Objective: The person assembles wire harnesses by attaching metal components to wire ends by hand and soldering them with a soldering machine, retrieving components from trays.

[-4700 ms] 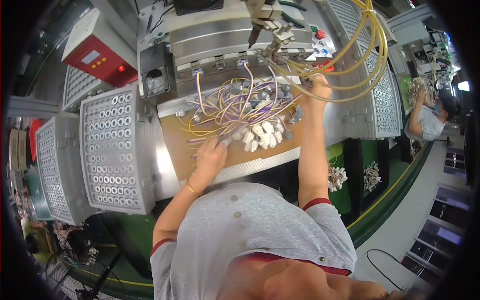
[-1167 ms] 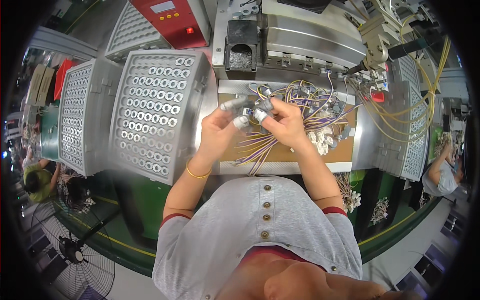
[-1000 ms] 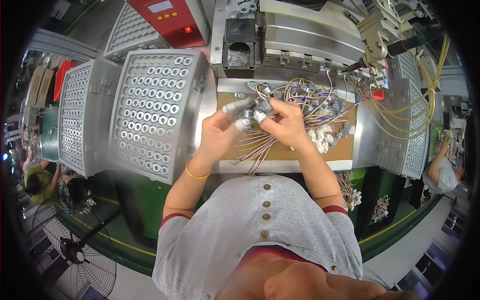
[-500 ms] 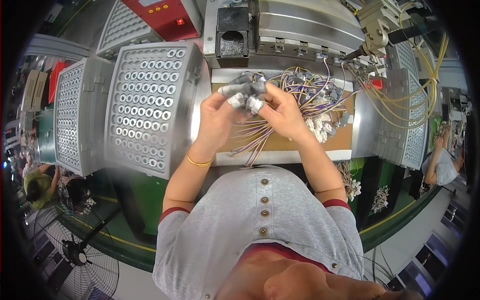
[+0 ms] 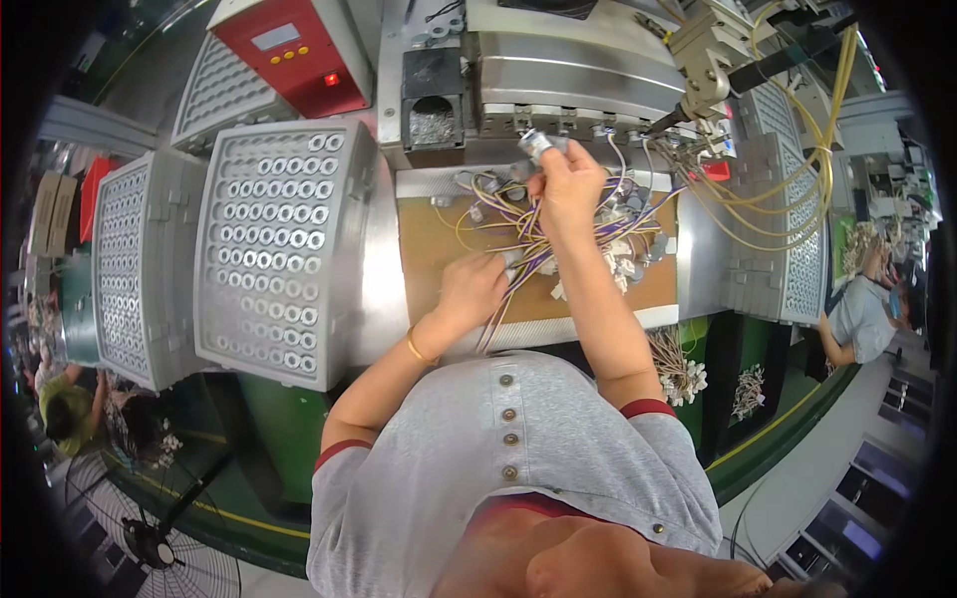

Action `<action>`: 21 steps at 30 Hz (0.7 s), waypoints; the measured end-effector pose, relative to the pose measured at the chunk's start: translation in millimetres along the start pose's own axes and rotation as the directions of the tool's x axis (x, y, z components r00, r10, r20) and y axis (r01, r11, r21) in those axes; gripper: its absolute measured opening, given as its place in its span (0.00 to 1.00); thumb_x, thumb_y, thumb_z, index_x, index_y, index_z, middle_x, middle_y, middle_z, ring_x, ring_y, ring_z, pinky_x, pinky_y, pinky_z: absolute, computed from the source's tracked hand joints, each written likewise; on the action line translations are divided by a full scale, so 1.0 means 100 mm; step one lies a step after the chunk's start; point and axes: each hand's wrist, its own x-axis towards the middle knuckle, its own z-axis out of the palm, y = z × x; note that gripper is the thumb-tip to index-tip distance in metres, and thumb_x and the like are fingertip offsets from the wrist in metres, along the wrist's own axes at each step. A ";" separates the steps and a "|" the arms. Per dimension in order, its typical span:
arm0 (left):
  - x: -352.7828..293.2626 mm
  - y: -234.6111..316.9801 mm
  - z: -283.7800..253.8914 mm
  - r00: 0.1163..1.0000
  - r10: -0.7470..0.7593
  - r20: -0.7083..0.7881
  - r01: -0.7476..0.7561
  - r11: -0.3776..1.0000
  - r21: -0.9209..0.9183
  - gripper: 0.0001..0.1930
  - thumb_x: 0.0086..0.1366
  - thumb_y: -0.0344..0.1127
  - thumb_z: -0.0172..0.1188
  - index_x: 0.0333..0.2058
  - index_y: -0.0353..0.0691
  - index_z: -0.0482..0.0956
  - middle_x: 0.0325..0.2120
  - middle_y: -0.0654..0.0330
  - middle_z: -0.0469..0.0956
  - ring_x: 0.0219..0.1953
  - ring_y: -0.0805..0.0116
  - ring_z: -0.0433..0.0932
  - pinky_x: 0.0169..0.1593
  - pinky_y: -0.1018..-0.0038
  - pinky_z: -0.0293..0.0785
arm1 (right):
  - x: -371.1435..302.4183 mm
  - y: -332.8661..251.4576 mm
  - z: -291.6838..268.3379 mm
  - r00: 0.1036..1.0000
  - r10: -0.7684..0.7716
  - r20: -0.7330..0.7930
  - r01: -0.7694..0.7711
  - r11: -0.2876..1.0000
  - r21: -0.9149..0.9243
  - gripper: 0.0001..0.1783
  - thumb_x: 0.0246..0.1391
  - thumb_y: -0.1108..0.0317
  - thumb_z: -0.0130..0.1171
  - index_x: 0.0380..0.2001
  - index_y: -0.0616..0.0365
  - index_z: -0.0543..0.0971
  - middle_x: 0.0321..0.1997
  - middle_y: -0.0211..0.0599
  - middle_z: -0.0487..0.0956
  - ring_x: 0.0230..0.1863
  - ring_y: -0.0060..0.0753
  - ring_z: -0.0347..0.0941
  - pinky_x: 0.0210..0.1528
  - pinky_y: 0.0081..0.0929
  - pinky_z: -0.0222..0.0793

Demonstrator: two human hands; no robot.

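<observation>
Purple and yellow wires with white plugs and round grey metal parts lie heaped on a brown work board. My left hand is low at the heap's near left side, its fingers closed at the wires' strands. Farther up, my right hand reaches over the heap to the front of a metal bench fixture. Grey-white coverings show on its fingertips. Its fingers are pinched together; what they hold is blurred and partly hidden.
Left of the board stands a grey tray with rows of metal rings, a second tray beyond it. A red box with buttons is behind them. Yellow tubes hang at right. Other people work at the sides.
My hands were together above the board and are now apart. The right one has gone up to the fixture, the left one down to the wires. The view has shifted slightly.
</observation>
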 end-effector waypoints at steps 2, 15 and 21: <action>0.03 -0.04 -0.07 0.998 -0.049 -0.025 0.047 0.996 -0.080 0.10 0.46 0.25 0.57 0.31 0.37 0.77 0.17 0.54 0.72 0.20 0.60 0.72 0.25 0.72 0.69 | 0.02 0.01 0.01 1.000 -0.009 0.014 0.010 1.000 -0.026 0.04 0.46 0.74 0.52 0.21 0.62 0.70 0.18 0.32 0.73 0.10 0.17 0.63 0.11 0.13 0.57; 0.12 0.20 -0.89 0.997 -0.021 0.079 0.008 0.986 0.165 0.10 0.43 0.23 0.55 0.29 0.37 0.77 0.17 0.55 0.71 0.20 0.58 0.71 0.25 0.68 0.67 | 0.00 -0.14 0.10 0.999 0.003 0.036 -0.006 0.997 0.082 0.08 0.47 0.72 0.51 0.22 0.68 0.68 0.22 0.43 0.74 0.17 0.39 0.73 0.19 0.27 0.70; 0.08 0.09 -1.20 0.993 -0.045 -0.105 0.046 0.999 0.008 0.12 0.42 0.22 0.58 0.30 0.40 0.78 0.19 0.57 0.74 0.22 0.61 0.72 0.26 0.72 0.67 | -0.36 -0.44 0.02 0.629 -0.586 0.510 0.751 0.289 -0.594 0.10 0.42 0.68 0.57 0.22 0.64 0.69 0.20 0.44 0.72 0.18 0.42 0.68 0.20 0.29 0.64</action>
